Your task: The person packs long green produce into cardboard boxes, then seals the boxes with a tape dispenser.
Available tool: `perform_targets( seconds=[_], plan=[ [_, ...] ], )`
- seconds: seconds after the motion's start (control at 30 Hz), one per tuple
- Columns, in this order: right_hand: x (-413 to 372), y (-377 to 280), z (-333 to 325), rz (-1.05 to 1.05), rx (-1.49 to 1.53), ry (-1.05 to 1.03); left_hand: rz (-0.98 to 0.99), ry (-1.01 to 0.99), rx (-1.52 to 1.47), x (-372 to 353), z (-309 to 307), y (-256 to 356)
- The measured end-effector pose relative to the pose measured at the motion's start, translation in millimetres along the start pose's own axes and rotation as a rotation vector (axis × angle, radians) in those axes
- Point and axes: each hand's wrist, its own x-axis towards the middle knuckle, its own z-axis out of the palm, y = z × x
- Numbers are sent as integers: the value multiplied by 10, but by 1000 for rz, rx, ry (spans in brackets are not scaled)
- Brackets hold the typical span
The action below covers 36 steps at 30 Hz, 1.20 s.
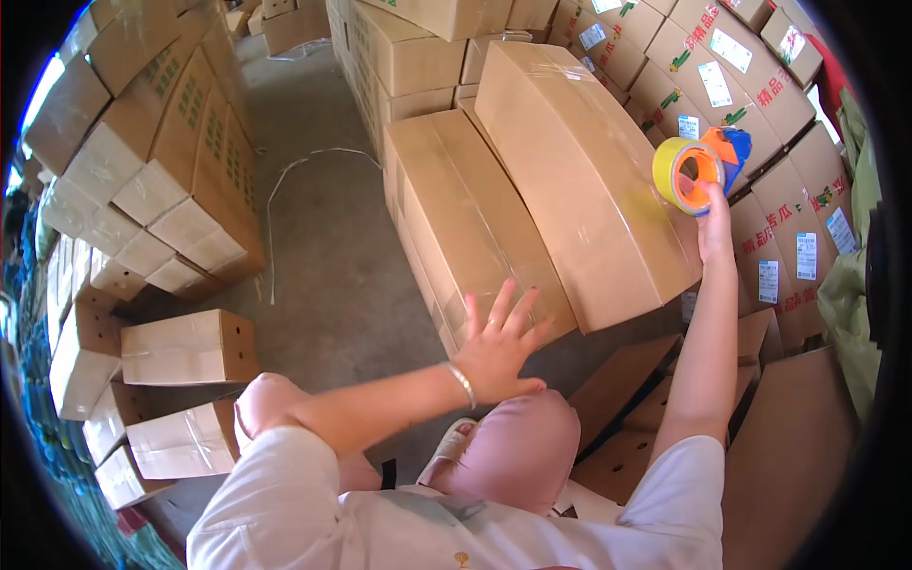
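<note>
My right hand (710,220) is closed around a tape dispenser (730,154) with blue and orange parts, raised over the right end of a long cardboard box (579,171). A yellow-edged tape roll (673,169) sits on it, facing left. Spread fingers and nothing held: my left hand (499,353) hovers at the near end of a second cardboard box (465,204), overlapping its edge in this view. The two boxes lie side by side, their upper flaps closed, and clear tape shows along the nearer-left one.
Stacked cartons with green print (190,142) rise on the left. Cartons with red print and white labels (760,85) fill the right. Opened cardboard (798,446) stands beside my right leg. A loose white strap (273,204) curves across the grey floor (328,247).
</note>
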Motion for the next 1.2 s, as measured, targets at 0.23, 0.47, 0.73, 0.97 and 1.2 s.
perform_targets(
  seconds=[0.23, 0.47, 0.73, 0.97, 1.2],
  plan=[
    [-890, 213, -184, -308, 302, 570, -105, 141, -235, -30, 165, -63],
    [-597, 699, -230, -93, 840, 617, 51, 178, -172, 626, 289, 177],
    [-150, 693, -13, -35, 884, 630, 33, 191, -69, 1018, 328, 189],
    [-309, 731, -59, -64, 956, 535, -223, -154, 206, 132, 159, 65],
    [-504, 540, 96, -106, 899, 697, -144, -156, 145, 132, 216, -276]
  ],
)
